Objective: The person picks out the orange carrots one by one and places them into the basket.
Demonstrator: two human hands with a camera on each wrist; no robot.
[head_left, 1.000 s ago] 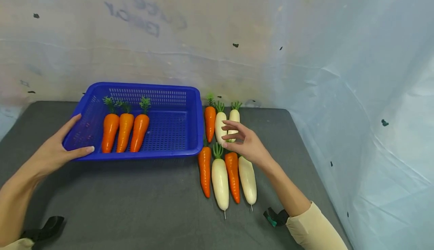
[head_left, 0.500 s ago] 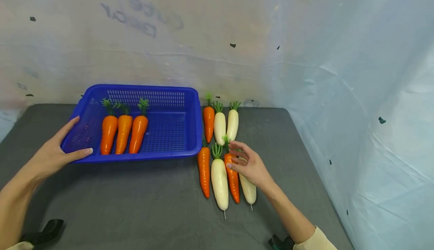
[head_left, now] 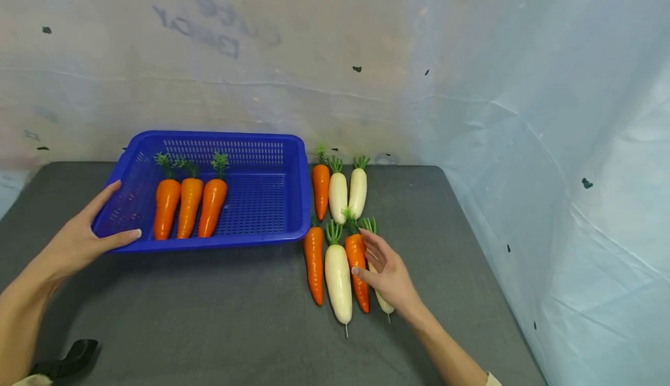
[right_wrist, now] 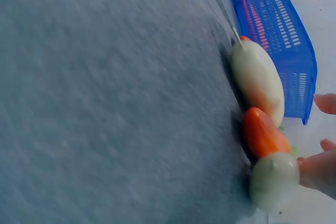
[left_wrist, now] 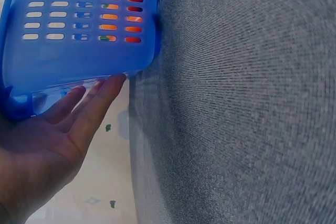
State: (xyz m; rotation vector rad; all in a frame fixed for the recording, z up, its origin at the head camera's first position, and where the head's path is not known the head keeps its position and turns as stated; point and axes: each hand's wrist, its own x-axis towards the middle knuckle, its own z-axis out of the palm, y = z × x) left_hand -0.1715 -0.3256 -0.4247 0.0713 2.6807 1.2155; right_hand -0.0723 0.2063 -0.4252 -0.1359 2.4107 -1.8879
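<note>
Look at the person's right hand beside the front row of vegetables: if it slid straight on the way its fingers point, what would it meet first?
Probably the orange carrot: the right hand lies over the white radish, fingers reaching toward the carrot's side; whether they touch is unclear.

A grey table [head_left: 209, 316] stood before a pale plastic sheet [head_left: 523, 113] with faint writing [head_left: 217, 25] on it, a black clip [head_left: 65, 360] lay at the near left edge, and at the back a carrot [head_left: 321, 191], a middle radish [head_left: 338, 197] and a right radish [head_left: 358, 193] lay side by side.
</note>
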